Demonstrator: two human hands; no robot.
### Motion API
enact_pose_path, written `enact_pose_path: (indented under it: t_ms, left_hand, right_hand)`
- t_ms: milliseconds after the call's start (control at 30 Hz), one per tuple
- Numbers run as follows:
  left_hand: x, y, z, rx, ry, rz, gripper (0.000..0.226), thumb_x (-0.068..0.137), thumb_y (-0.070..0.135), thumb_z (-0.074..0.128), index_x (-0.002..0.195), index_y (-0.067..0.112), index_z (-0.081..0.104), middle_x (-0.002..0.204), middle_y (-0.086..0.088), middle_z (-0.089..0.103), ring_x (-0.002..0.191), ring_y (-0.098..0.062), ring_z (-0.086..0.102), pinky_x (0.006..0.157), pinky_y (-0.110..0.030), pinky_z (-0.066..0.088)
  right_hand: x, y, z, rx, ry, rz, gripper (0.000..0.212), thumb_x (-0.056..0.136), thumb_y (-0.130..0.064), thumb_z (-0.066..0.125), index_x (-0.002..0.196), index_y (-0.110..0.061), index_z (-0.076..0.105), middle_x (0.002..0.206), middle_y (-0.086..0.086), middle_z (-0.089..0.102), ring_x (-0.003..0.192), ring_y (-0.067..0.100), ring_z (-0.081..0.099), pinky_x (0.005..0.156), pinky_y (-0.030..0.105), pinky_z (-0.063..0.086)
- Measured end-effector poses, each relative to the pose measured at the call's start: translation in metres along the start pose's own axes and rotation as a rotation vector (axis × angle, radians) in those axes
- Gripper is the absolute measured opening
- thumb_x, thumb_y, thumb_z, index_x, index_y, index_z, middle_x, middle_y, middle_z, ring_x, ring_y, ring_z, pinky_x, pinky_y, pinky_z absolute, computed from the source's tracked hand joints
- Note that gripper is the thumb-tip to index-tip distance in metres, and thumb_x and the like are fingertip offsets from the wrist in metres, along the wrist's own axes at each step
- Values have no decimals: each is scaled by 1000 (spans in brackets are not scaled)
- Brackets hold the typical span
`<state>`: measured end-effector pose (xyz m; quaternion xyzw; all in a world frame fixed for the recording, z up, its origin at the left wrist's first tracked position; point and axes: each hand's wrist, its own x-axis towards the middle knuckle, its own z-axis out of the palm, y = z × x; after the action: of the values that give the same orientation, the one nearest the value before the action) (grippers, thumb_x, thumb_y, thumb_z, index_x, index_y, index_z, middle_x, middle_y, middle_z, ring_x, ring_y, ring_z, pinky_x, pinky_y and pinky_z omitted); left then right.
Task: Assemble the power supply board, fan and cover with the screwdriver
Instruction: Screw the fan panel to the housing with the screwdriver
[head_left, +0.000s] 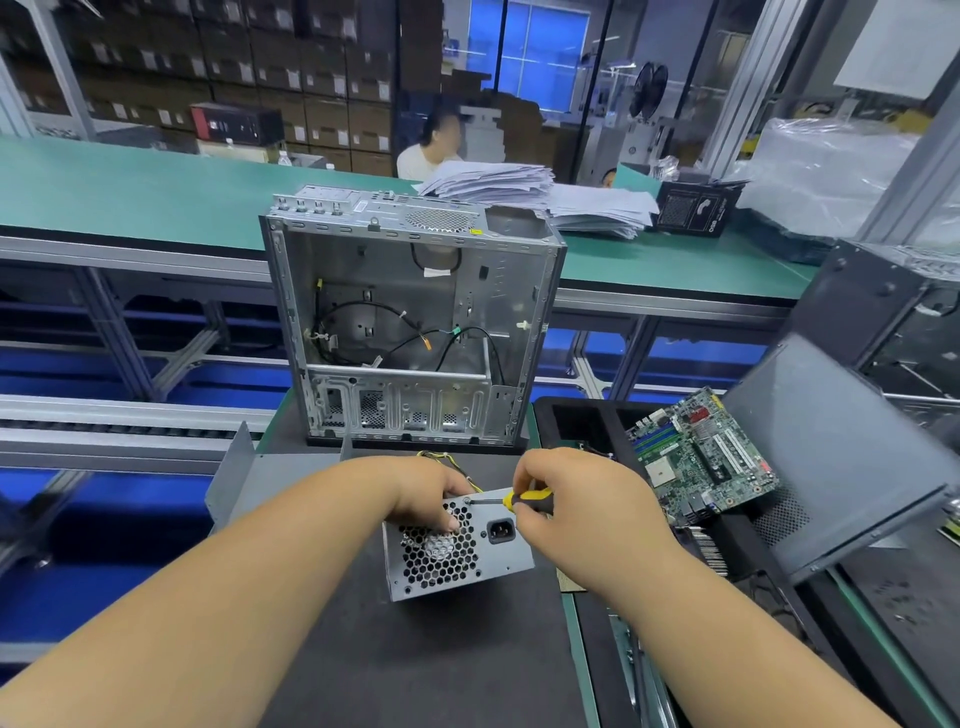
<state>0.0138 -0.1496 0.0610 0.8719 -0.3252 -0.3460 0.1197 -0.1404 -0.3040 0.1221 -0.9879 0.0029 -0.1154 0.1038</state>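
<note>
Your left hand (436, 501) grips the power supply (457, 545) on the dark mat (415, 665) while your right hand (566, 499) pinches the screwdriver (511, 500) at its top corner screw; a tilted tip may slip out.

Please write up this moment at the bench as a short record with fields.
setting: factory bench with a dark mat
left hand: grips the top of the power supply box, steadying it
right hand: grip on the yellow-handled screwdriver
screwdriver tip: at a screw in the box's upper corner, beside the fan grille
computer case: open and upright behind the box, loose cables inside
circuit board: in a black tray to the right
</note>
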Motion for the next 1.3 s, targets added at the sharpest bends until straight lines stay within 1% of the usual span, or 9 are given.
enact_pose_path:
  t_ms: [200, 400, 567, 767, 933, 1033, 1100, 1233, 1300]
  left_hand:
    - [-3, 1, -1, 29, 9, 20, 37, 92, 24, 63, 125, 39, 59, 112, 13, 65, 101, -12, 57, 97, -31, 44]
    - [-5, 4, -1, 45, 11, 17, 36, 93, 23, 62, 126, 36, 59, 120, 10, 66, 108, -16, 59, 100, -34, 44]
    - [-4, 3, -3, 73, 20, -2, 42, 92, 26, 63, 132, 37, 55, 126, 10, 62, 112, -16, 57, 101, -33, 42]
    - [-4, 4, -7, 113, 31, -17, 43, 92, 31, 62, 134, 34, 53, 133, 8, 58, 119, -18, 54, 104, -35, 40]
    - [-3, 2, -8, 75, 21, 9, 23, 91, 27, 63, 114, 32, 62, 120, 4, 64, 103, -17, 56, 95, -32, 43]
    - [-1, 2, -8, 78, 20, 1, 17, 92, 29, 63, 108, 32, 62, 124, 4, 61, 109, -19, 55, 96, -32, 41]
    - [0, 1, -8, 102, 23, 7, 9, 92, 30, 63, 96, 36, 58, 112, 5, 61, 103, -18, 53, 91, -31, 40]
    - [0, 1, -8, 125, 32, -21, 43, 91, 34, 63, 133, 30, 54, 138, 6, 54, 124, -20, 50, 105, -35, 37]
    - [3, 0, -8, 137, 29, -9, 43, 91, 34, 64, 132, 28, 55, 139, 4, 53, 126, -21, 49, 108, -38, 36]
  right_hand:
    - [10, -13, -11, -97, -101, -149, 11, 90, -30, 54, 101, -30, 55, 98, -8, 56, 90, 17, 53, 70, 31, 46]
    - [22, -21, -13, -201, -148, -129, 10, 89, -17, 56, 96, -23, 54, 94, -4, 54, 86, 22, 53, 65, 32, 45]
    - [31, -27, -9, -333, -171, -114, 19, 95, -33, 55, 86, -19, 47, 69, -5, 36, 74, 24, 46, 53, 30, 29]
    - [35, -36, -7, -368, -137, -105, 22, 93, -27, 56, 109, -18, 44, 70, -5, 36, 69, 23, 45, 44, 29, 21]
    - [44, -33, -20, -261, -159, -119, 26, 91, -25, 61, 90, -20, 35, 77, -4, 41, 74, 23, 45, 58, 32, 32]
    - [50, -35, -17, -334, -134, -76, 27, 95, -37, 56, 87, -18, 39, 66, -5, 35, 68, 22, 43, 52, 30, 29]
    - [51, -38, -12, -401, -84, -66, 25, 98, -37, 51, 85, -19, 41, 63, -5, 33, 60, 20, 39, 46, 27, 20]
    - [47, -42, -12, -377, -49, -69, 27, 100, -45, 39, 89, -20, 43, 69, -4, 38, 62, 21, 40, 49, 28, 25]
    - [45, -43, -15, -282, -61, -100, 23, 95, -41, 43, 98, -19, 41, 83, -1, 44, 73, 23, 42, 58, 32, 32]
